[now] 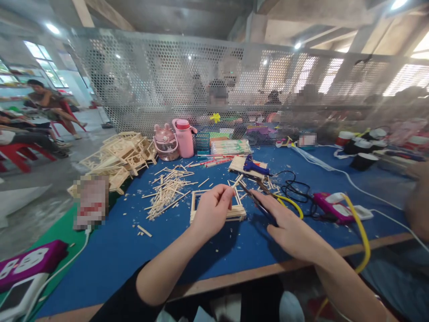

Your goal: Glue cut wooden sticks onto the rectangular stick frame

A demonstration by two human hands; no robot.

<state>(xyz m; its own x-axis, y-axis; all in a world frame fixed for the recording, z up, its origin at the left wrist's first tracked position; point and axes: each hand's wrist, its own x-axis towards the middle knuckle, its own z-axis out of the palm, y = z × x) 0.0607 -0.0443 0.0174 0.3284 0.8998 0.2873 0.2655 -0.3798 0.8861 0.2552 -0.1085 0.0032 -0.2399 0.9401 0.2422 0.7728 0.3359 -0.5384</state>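
Apparently trimming a stick (237, 180)
Left hand (214, 210) pinches it; right hand (288, 226), at the left's three o'clock, grips dark pliers (258, 203) (contact unclear); cutting would call for steady alignment.

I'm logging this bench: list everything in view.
Table: one, blue, centre
Stick frame: one, pale, table centre
Loose sticks: many, pale, left of frame
Stick structures: several, pale, piled left
Glue gun: one, blue, behind frame
Stick panel: one, pale, by glue gun
Packet: one, clear-wrapped, table rear
Bottle: one, pink, left of packet
Eared container: one, pink, left of bottle
Blurred item: one, pinkish, left
Power strips: two, purple-white, right and lower left
Cables: several, yellow, white, black, right
Cup-like items: several, mostly dark, rear right
Screen: one, grey, behind table
Seats: several, red, left background
People: several, colours unclear, background
Cutting tool: one, dark, right of frame
Left grip: one, bare, holding a stick
Right grip: one, bare, holding the cutting tool
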